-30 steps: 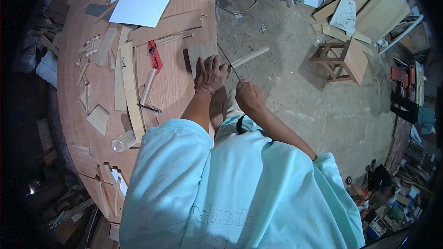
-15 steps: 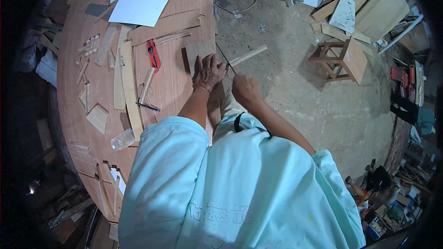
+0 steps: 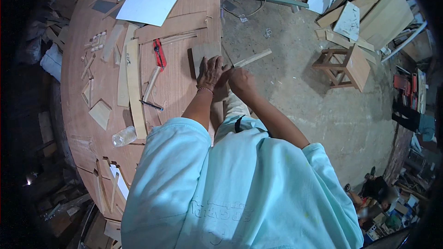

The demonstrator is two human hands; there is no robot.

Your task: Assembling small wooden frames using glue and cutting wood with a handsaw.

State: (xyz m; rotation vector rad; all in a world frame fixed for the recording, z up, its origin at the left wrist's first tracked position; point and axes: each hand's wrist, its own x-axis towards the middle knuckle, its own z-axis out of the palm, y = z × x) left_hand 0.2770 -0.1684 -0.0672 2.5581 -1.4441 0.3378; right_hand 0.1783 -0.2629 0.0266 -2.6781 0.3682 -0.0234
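At the table's right edge my left hand [image 3: 211, 73] lies over a flat wooden block [image 3: 203, 51], its fingers bent down against it. A thin light wooden strip [image 3: 253, 58] sticks out from beside those fingertips, past the edge and over the floor. My right hand [image 3: 242, 84], slightly blurred, is closed close beside it on a thin dark blade [image 3: 227, 56], seen edge-on, which looks like a saw. The blade crosses the strip near the left fingertips. Its handle is hidden inside my fist.
On the table [image 3: 175, 78] lie a red cutter [image 3: 159, 54], a pen [image 3: 151, 105], long wooden slats [image 3: 135, 83], white sheets [image 3: 150, 8] and a clear plastic jar [image 3: 124, 136]. A wooden stool [image 3: 344, 67] stands on the floor at right, with boards [image 3: 385, 16] leaning behind it.
My right hand has moved slightly back toward me, and less of the dark blade shows. My left hand stays on the block. The whole view has shifted a little.
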